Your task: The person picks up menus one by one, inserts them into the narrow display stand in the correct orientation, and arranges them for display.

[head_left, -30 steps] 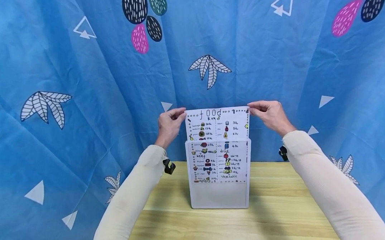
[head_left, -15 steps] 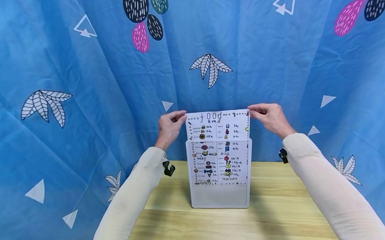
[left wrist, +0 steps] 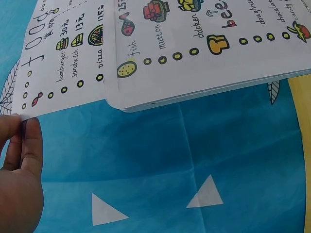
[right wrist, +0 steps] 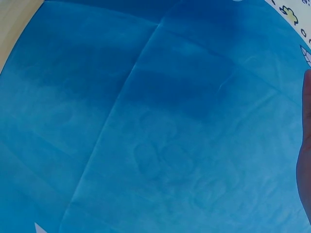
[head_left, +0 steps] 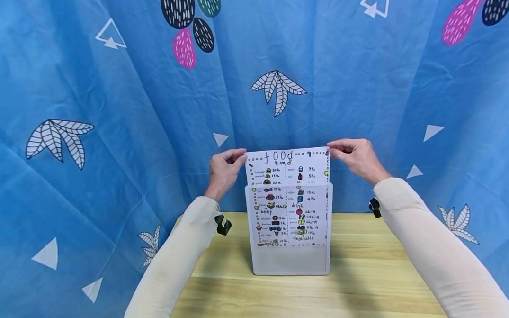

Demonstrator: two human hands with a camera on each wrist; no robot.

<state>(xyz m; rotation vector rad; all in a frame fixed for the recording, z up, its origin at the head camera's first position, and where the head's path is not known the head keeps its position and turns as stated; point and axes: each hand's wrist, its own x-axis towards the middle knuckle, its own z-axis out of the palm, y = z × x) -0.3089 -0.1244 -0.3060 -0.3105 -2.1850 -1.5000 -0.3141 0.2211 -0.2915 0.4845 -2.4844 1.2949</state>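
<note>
A paper food menu (head_left: 259, 164) with small drawings and prices stands partly inside a clear upright sign holder (head_left: 290, 261) on the table. Its upper strip sticks out above the holder's top edge; the lower part shows through the front, with a bare band beneath. My left hand (head_left: 225, 169) pinches the menu's top left corner between thumb and fingers, which the left wrist view shows up close on the hand (left wrist: 23, 170). At the top right corner, my right hand (head_left: 358, 155) pinches the paper likewise. Only a sliver of the right hand (right wrist: 305, 150) enters the right wrist view.
The holder stands on a light wood-grain table (head_left: 369, 258). Behind and on both sides hangs a blue patterned curtain (head_left: 345, 79), close behind the hands. A black band clip (head_left: 223, 224) sits at the left wrist, and another clip (head_left: 374, 207) at the right.
Both hands have moved down a little with the menu, which sits deeper in the holder. Less paper shows above the holder's edge. The holder has stayed in place.
</note>
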